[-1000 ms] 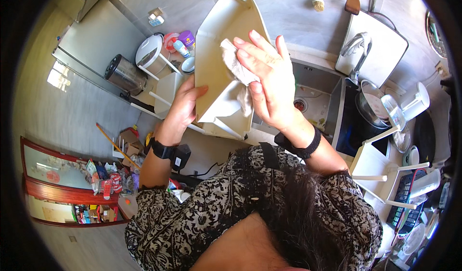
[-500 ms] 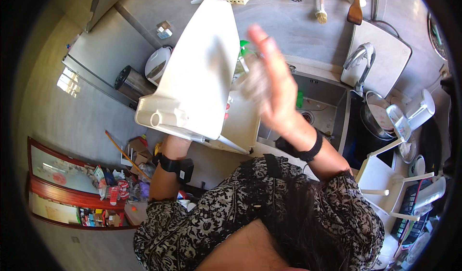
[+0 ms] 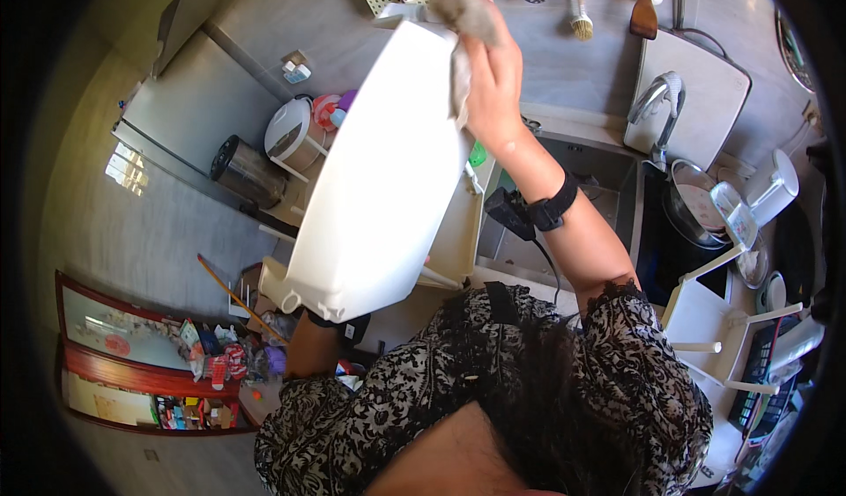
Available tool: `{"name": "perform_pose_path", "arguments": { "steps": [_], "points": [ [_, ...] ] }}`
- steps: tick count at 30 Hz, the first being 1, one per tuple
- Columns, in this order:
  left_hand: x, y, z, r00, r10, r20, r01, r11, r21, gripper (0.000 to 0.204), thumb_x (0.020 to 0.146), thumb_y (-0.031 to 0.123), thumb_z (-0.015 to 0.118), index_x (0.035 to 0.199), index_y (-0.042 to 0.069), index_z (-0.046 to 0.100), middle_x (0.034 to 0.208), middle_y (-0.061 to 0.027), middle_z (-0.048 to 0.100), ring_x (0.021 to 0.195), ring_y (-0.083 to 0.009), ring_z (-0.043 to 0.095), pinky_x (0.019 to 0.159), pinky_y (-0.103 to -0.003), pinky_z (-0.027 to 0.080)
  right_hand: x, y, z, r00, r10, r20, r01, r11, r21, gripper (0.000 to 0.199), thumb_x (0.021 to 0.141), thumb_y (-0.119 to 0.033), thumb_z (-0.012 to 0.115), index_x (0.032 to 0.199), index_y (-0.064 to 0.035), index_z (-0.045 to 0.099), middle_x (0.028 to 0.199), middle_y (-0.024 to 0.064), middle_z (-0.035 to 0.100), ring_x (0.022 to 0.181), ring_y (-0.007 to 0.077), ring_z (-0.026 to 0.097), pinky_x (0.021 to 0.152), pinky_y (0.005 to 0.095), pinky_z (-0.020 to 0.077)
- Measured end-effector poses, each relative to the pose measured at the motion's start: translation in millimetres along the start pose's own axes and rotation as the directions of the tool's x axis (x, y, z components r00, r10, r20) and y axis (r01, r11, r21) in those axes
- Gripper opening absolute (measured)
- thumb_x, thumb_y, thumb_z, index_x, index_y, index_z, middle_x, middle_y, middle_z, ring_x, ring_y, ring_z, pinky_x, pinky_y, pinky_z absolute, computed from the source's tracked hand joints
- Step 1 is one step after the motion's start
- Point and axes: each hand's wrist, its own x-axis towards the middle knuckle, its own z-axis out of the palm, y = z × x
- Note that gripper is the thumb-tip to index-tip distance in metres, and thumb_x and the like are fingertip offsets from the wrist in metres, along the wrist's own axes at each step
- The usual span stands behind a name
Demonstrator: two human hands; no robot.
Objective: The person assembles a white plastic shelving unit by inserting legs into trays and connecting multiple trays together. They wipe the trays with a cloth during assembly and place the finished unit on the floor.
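Note:
A white plastic shelf tray (image 3: 374,179) is held up on a slant in front of me, its smooth face toward me and round leg sockets at its near end. My left forearm (image 3: 313,344) reaches beneath that end; the left hand is hidden behind the tray, which it supports. My right hand (image 3: 493,86) is at the tray's far right edge, closed on a grey-brown cloth (image 3: 464,16). The cloth hangs over the edge and touches it. Another cream-white tray (image 3: 454,240) lies below, partly covered by the raised one.
The steel sink (image 3: 590,148) and its tap (image 3: 661,117) are right of the tray, with a cutting board (image 3: 696,91) behind. A legged white rack (image 3: 705,324) and a pot (image 3: 692,205) stand further right. A rice cooker (image 3: 295,135) is at the left.
The tray has tilted, bringing its near end lower and its broad face more toward me. My right hand with the cloth has moved away from me, onto the tray's far right edge.

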Motion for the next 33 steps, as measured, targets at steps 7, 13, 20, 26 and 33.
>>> {"name": "perform_pose_path", "arguments": {
  "steps": [7,13,20,26,33],
  "points": [
    [-10,6,-1,0.999,-0.017,-0.040,0.017,1.000,-0.011,0.048,0.104,0.029,0.034,0.144,0.003,0.033,0.144,-0.0075,0.044,0.131,-0.0138,0.044,0.108,-0.029,0.036,-16,15,15,0.885,0.438,-0.160,-0.304,0.801,0.516,0.027,0.098,-0.009,0.043,0.120,0.0005,0.056,0.104,0.0125,0.058,0.092,0.0211,0.054,0.085,0.0305,0.0443],
    [0,0,-3,0.990,0.125,-0.065,-0.132,0.984,-0.119,0.047,0.104,0.028,0.035,0.143,0.003,0.034,0.143,-0.0085,0.045,0.130,-0.0145,0.044,0.107,-0.029,0.037,-49,-48,50,0.975,-0.153,0.163,0.189,0.953,-0.235,0.046,0.103,-0.022,0.035,0.144,-0.0011,0.038,0.152,0.0203,0.033,0.144,0.0308,0.027,0.118,0.0445,0.0192],
    [3,-5,-10,0.982,0.171,-0.073,-0.181,0.971,-0.157,0.046,0.104,0.026,0.036,0.142,0.002,0.036,0.142,-0.0096,0.046,0.129,-0.0154,0.046,0.106,-0.029,0.038,-95,-74,56,0.829,-0.174,0.532,0.317,0.929,-0.190,0.054,0.098,-0.030,0.034,0.147,-0.0074,0.035,0.154,0.0160,0.030,0.144,0.0314,0.026,0.118,0.0500,0.0175],
    [-7,-12,-26,0.980,0.167,-0.111,-0.185,0.966,-0.179,0.045,0.103,0.025,0.037,0.142,0.002,0.037,0.141,-0.0105,0.047,0.128,-0.0161,0.046,0.105,-0.029,0.039,-34,7,32,0.973,-0.079,0.218,0.144,0.944,-0.297,0.049,0.099,-0.022,0.039,0.140,0.0054,0.040,0.149,0.0247,0.035,0.141,0.0380,0.029,0.118,0.0437,0.0183],
    [3,-20,-46,0.967,0.225,-0.118,-0.248,0.936,-0.251,0.044,0.103,0.024,0.039,0.141,0.002,0.038,0.140,-0.0116,0.048,0.126,-0.0169,0.047,0.103,-0.029,0.041,-128,-30,76,0.902,0.102,0.420,-0.016,0.979,-0.205,0.058,0.104,-0.034,0.030,0.148,0.0033,0.029,0.153,0.0237,0.028,0.144,0.0374,0.023,0.118,0.0430,0.0171]
  ]
}}
